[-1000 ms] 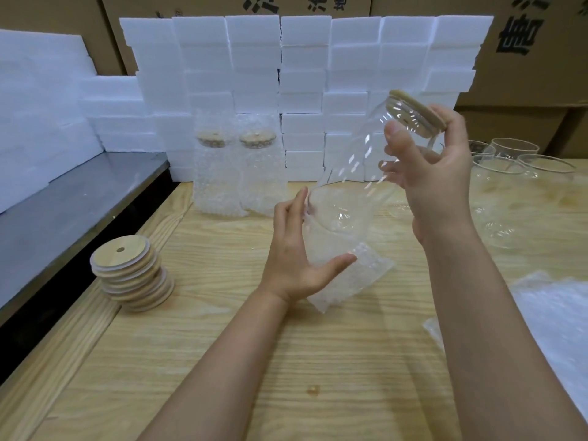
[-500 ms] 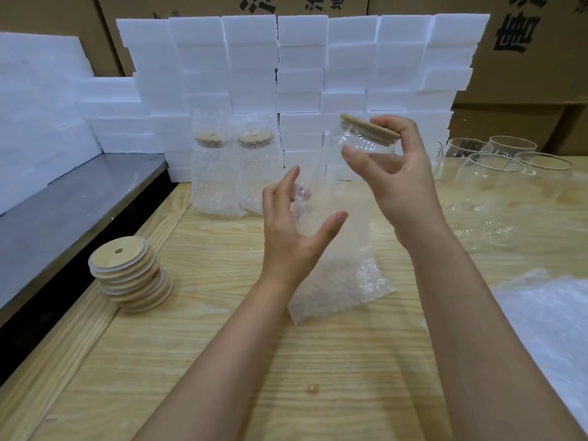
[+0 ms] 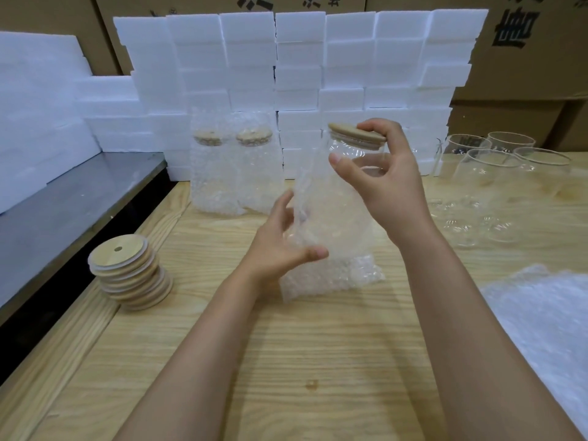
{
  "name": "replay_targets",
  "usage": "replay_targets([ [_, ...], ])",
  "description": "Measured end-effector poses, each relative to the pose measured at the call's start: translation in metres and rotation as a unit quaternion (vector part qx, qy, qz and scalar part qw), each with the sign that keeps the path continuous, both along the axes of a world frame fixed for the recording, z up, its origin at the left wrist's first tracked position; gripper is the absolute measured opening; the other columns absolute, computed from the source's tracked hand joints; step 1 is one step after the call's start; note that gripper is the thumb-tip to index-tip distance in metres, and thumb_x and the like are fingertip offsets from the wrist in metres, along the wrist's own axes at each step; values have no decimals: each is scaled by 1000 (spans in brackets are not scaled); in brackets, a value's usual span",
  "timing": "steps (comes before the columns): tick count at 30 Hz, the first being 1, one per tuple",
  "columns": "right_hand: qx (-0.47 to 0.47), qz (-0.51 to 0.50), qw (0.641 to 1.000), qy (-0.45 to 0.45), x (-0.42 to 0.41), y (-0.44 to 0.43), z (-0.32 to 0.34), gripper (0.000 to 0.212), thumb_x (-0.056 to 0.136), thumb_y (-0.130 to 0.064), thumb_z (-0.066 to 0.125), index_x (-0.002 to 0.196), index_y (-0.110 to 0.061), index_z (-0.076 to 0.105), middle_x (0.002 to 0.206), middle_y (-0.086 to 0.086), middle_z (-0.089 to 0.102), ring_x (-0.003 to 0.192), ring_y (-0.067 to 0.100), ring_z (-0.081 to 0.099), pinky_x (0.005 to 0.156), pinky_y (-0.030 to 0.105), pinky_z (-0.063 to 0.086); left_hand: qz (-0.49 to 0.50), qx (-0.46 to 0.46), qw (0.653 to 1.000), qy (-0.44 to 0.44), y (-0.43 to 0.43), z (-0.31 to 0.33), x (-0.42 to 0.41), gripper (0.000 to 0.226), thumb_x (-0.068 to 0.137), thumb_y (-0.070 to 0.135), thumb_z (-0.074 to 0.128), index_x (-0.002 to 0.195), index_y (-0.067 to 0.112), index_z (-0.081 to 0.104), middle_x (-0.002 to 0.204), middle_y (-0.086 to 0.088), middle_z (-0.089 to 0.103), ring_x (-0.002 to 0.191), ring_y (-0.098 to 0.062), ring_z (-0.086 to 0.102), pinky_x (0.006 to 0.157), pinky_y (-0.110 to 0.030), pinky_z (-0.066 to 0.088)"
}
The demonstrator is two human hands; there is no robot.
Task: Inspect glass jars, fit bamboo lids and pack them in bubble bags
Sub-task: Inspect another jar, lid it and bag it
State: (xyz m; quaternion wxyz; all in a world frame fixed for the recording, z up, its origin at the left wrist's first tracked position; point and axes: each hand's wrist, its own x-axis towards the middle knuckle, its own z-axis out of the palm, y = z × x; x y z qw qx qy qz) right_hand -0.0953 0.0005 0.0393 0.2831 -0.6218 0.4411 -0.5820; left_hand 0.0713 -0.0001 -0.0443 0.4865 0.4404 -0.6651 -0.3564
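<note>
My right hand (image 3: 386,179) grips the top of a clear glass jar (image 3: 346,154) by its neck and its bamboo lid (image 3: 354,135). The jar stands nearly upright, its lower part inside a bubble bag (image 3: 331,249) whose bottom rests on the wooden table (image 3: 318,361). My left hand (image 3: 280,246) holds the left side of the bag's mouth, thumb in front. Two packed jars in bubble bags (image 3: 235,167) stand behind, against the foam blocks. A stack of bamboo lids (image 3: 130,272) sits at the table's left edge.
Several open glass jars (image 3: 496,173) without lids stand at the right rear. A pile of bubble bags (image 3: 547,313) lies at the right front. White foam blocks (image 3: 299,58) form a wall at the back. A grey metal shelf (image 3: 63,211) runs along the left.
The jar went from tilted, above the bag, to nearly upright and down into it. My right hand came left and lower with it; my left hand stayed at the bag's mouth.
</note>
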Motion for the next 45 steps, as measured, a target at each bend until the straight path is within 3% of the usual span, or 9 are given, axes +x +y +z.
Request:
replay_targets([
  [6,-4,14,1000,-2,0,0,1,41,72,-47,77,102,-52,49,103,11,65,92,21,67,77,32,54,-30,30,998,47,1,-9,-6,78,50,44,84,121,33,52,112,6,69,105,-3,65,82,-14,50],
  [12,13,37,999,32,3,-3,-4,38,75,-40,75,105,-42,51,100,-15,60,86,8,59,76,28,48,-38,12,992,121,0,6,-9,62,60,39,79,118,31,55,109,8,70,105,-12,67,85,-29,55],
  [16,24,50,998,15,7,-6,-8,37,80,-35,72,109,-38,50,107,-24,54,71,-8,54,72,23,46,-52,19,979,194,-1,9,-16,65,62,37,77,122,28,53,122,-10,64,115,-28,62,97,-49,50],
  [21,23,43,997,57,5,-3,-7,38,73,-44,72,103,-44,49,102,-19,55,75,0,53,69,21,47,-57,20,981,184,-3,6,-19,58,60,41,80,113,37,56,108,5,68,104,-18,65,92,-42,54],
  [26,18,20,999,45,6,-4,-5,38,70,-51,72,99,-47,48,104,-10,58,83,10,57,64,20,44,-118,83,983,112,-2,-7,-5,120,36,65,89,136,16,44,125,-10,63,116,-21,62,91,-30,51],
  [32,29,20,998,50,0,-5,-6,41,65,-56,71,99,-46,49,93,-12,57,78,7,54,64,24,43,-98,84,988,85,-4,-11,0,65,54,36,80,113,21,58,98,12,74,97,-6,69,79,-15,51],
  [37,24,25,998,45,4,-5,-6,41,66,-54,70,99,-44,48,92,-14,57,75,8,53,65,24,43,-87,82,985,127,-1,-2,-6,89,52,38,77,128,-1,50,109,-11,69,100,-18,68,80,-25,54],
  [42,27,3,997,67,4,-7,-8,38,72,-55,71,99,-48,46,90,-8,60,73,5,54,65,24,44,-87,103,975,177,4,0,-20,82,56,37,74,122,-7,54,106,-16,67,103,-31,66,89,-48,52],
  [45,41,8,994,97,0,-8,-10,41,75,-61,66,107,-49,43,86,-2,60,72,7,55,61,23,42,-88,117,970,195,3,-4,-24,82,58,35,75,124,-8,52,105,-17,67,101,-33,66,86,-48,53],
])
